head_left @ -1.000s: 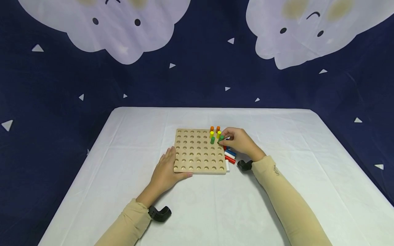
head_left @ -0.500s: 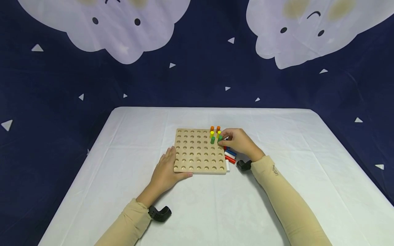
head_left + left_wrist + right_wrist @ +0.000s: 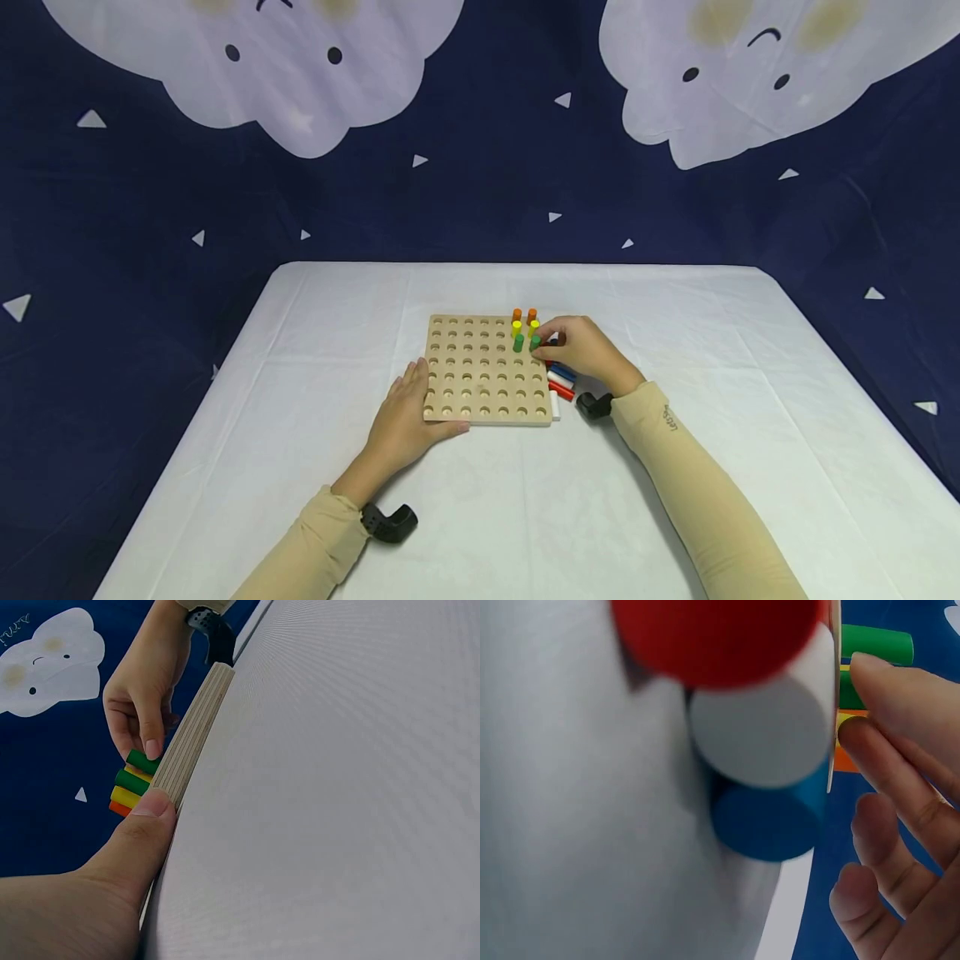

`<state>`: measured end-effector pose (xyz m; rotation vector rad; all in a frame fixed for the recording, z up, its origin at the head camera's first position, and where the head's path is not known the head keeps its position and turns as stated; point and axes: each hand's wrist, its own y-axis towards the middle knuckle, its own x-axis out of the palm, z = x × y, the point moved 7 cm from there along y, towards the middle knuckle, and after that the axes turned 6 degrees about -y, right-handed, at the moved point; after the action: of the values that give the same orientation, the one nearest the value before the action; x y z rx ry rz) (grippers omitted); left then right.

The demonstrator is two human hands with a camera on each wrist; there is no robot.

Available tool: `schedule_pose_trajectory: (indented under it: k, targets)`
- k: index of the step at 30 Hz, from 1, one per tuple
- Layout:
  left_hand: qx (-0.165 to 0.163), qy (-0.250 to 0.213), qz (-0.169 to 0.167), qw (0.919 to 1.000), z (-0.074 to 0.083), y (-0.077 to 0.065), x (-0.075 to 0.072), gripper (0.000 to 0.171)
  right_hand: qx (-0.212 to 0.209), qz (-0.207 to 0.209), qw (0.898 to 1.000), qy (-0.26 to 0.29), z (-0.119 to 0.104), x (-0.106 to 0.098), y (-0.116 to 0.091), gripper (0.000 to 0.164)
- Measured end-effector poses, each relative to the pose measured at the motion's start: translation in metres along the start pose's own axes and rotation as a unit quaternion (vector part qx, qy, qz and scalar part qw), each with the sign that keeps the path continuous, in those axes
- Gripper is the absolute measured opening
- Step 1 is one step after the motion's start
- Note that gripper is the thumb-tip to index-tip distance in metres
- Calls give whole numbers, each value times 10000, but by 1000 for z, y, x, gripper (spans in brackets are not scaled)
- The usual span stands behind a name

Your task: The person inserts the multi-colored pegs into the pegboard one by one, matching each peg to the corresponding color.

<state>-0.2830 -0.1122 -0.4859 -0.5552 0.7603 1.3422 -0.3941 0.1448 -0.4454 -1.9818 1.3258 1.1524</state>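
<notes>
A square wooden pegboard [image 3: 483,375] with rows of round holes lies on the table. My left hand [image 3: 401,417] rests against its near left corner, fingers straight along the left side, thumb [image 3: 154,802] on the front edge. My right hand [image 3: 585,346] pinches a green peg [image 3: 535,342] between thumb and index finger; the peg stands upright in the rightmost column, its foot partly hidden by the fingers. Beside it, one column left, stands another green peg [image 3: 518,343]. Behind these are two yellow pegs [image 3: 517,329] and two orange pegs [image 3: 517,315].
Loose pegs lie along the board's right side: a blue peg [image 3: 562,372], a white peg [image 3: 560,379], a red peg [image 3: 561,391] and another white peg [image 3: 555,406]. White cloth covers the table [image 3: 480,500]. A dark blue curtain [image 3: 480,200] hangs behind.
The green peg in my right hand has come slightly left and down, from tilted to upright in its hole. My left hand and the board have stayed still.
</notes>
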Motion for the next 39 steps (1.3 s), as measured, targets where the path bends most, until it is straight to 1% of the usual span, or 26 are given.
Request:
schedule_pose_trajectory:
  k: [4, 8, 13, 17, 19, 22, 25, 29, 35, 39]
  targets:
    - [-15, -34, -19, 10000, 0, -2, 0, 126, 12, -26, 10000, 13, 3, -3, -4, 26]
    - [-17, -56, -20, 10000, 0, -3, 0, 126, -28, -37, 10000, 49, 9, -13, -8, 31]
    - [-8, -61, 18, 10000, -1, -2, 0, 126, -116, -175, 9998, 19, 21, -23, -11, 28]
    - [-2, -72, 53, 10000, -1, -1, -1, 126, -322, -391, 9987, 104, 26, -19, -11, 26]
    - [-2, -64, 57, 10000, -2, -1, -1, 127, -402, -541, 9976, 146, 27, -14, -10, 28]
    - [2, -56, 42, 10000, -1, -1, -1, 126, -463, -725, 9963, 73, 28, -8, -10, 31]
    - [4, -61, 31, 10000, -1, -1, 0, 126, -408, -782, 9961, 11, 29, -6, -11, 31]
    - [6, -58, 27, 10000, -1, -1, 0, 126, -229, -741, 9970, -62, 31, -9, -13, 28]
    - [42, -46, 53, 10000, 0, 0, 0, 126, -106, -676, 9969, -395, 33, -15, -17, 21]
    - [37, -51, 47, 10000, 1, 0, 0, 126, -19, -650, 9971, -401, 36, -15, -18, 18]
